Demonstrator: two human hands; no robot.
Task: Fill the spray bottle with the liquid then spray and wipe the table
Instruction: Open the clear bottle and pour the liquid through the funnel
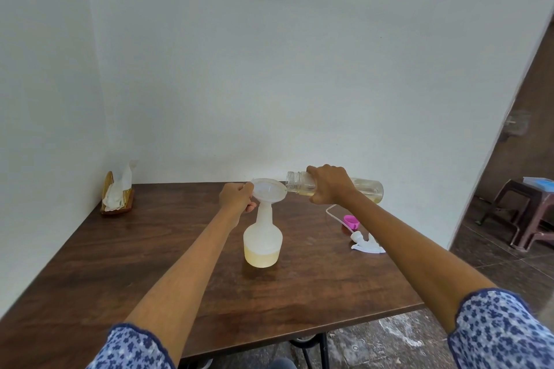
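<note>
A white translucent spray bottle point(263, 244) stands upright mid-table, without its sprayer, pale yellow liquid in its bottom. A white funnel point(269, 190) sits in its neck. My left hand point(236, 200) pinches the funnel's left rim. My right hand point(329, 185) grips a clear bottle point(364, 189) of yellowish liquid, tipped nearly horizontal with its open mouth at the funnel's right edge. The white trigger sprayer head point(366, 243) with its thin tube lies on the table to the right. Beside it sits a pink cap point(350, 221).
A wooden holder with white tissues point(117, 194) stands at the table's back left corner against the wall. The dark wooden table point(150, 263) ends at the right near the sprayer head. A brown plastic stool point(521, 213) stands on the floor beyond.
</note>
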